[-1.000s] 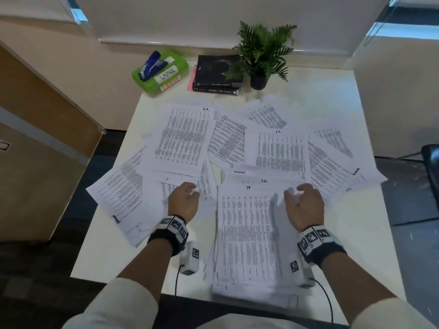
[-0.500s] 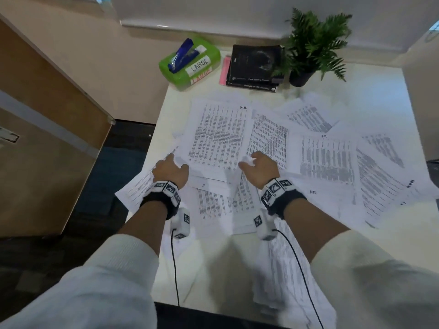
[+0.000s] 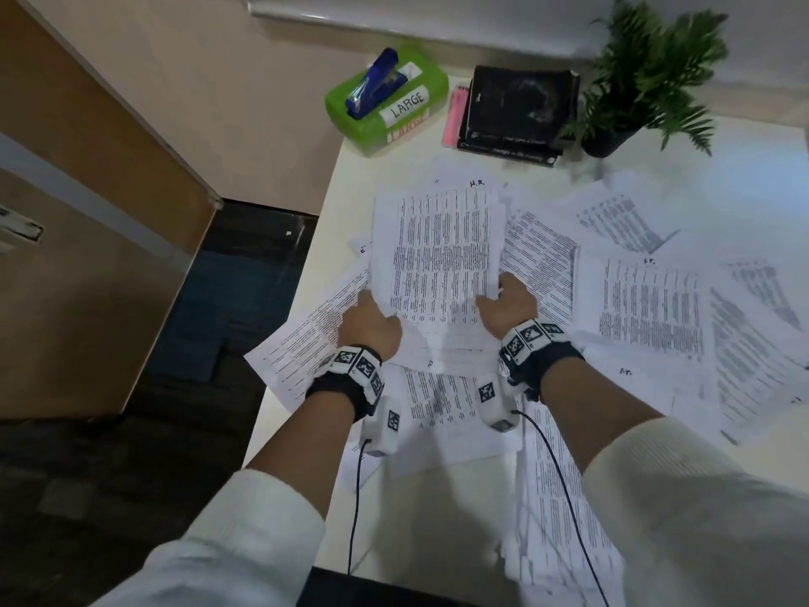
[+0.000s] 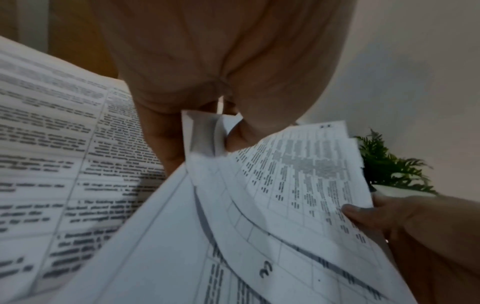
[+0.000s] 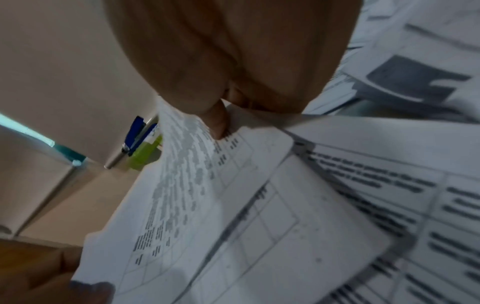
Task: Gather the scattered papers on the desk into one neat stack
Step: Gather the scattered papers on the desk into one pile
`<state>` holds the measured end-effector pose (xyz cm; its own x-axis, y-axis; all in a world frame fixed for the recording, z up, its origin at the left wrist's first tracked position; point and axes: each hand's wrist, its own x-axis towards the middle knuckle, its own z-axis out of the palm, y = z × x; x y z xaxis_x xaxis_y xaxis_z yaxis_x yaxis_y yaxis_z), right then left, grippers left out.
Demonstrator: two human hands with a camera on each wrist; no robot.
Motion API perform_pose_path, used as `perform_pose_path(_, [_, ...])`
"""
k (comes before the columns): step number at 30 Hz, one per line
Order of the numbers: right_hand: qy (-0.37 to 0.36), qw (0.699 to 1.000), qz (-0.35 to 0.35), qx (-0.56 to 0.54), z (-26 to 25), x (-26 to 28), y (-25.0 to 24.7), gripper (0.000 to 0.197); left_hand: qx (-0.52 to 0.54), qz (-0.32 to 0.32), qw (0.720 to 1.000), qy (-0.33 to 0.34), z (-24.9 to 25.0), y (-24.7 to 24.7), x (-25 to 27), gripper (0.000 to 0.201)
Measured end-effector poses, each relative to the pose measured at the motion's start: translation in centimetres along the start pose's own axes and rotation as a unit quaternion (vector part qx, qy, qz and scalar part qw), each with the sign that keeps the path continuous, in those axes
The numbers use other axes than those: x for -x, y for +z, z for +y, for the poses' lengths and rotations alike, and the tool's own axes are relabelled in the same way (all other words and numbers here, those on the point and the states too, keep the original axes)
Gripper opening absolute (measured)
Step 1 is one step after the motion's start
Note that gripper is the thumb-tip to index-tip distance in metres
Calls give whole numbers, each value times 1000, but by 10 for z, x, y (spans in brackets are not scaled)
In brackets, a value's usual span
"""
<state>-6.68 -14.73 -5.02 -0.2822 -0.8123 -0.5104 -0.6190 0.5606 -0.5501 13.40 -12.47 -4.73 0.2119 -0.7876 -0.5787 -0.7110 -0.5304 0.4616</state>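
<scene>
A small bundle of printed papers [image 3: 437, 265] is lifted off the white desk [image 3: 420, 510] between both hands. My left hand [image 3: 370, 326] grips its left edge, thumb on top. My right hand [image 3: 508, 306] pinches its right edge. In the left wrist view the bundle [image 4: 285, 185] curves up from my left hand [image 4: 223, 131], and the right hand's thumb [image 4: 363, 214] presses its far edge. The right wrist view shows the same sheets [image 5: 221, 205] pinched under my thumb. More loose sheets [image 3: 648, 308] lie spread over the desk's right half. An untidy stack [image 3: 564, 532] lies near the front edge.
At the desk's back stand a green box [image 3: 389, 107] with a blue stapler [image 3: 372, 87] on it, dark books [image 3: 521, 111] and a potted plant [image 3: 648, 76]. A wooden cabinet [image 3: 87, 221] stands to the left across a gap of dark floor.
Both hands left the front stack, moved to the sheets at the left middle, took hold of them and raised them off the desk. The camera view turned left.
</scene>
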Motion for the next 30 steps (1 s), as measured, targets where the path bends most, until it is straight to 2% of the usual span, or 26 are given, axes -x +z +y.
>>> perform_pose_path(4, [-52,991,-8,-126,8,17,-16,41,90,32,994,54,2,-11,10,45])
perform_pose_path(6, [-72,971,-5,-228,11,27,-30,37,148,59,983,95,4,-20,15,56])
perform_pose_path(9, [-77,936,-20,-342,18,36,-56,36,210,33,966,145,18,-36,28,69])
perform_pose_path(11, [-74,923,-28,-376,23,40,-72,38,200,0,967,158,37,-45,41,70])
perform_pose_path(13, [-92,918,-31,-384,28,47,-90,40,175,4,971,164,57,-49,54,74])
perform_pose_path(16, [-123,900,-40,-416,36,63,-124,48,140,55,965,217,83,-52,72,65])
perform_pose_path(20, [-125,875,-66,-462,60,82,-164,43,112,116,947,279,118,-46,106,51])
perform_pose_path(23, [-85,890,-74,-442,95,90,-183,41,103,110,944,293,139,-21,135,52])
perform_pose_path(30, [36,927,-80,-366,199,100,-190,34,50,-24,975,216,130,73,167,70])
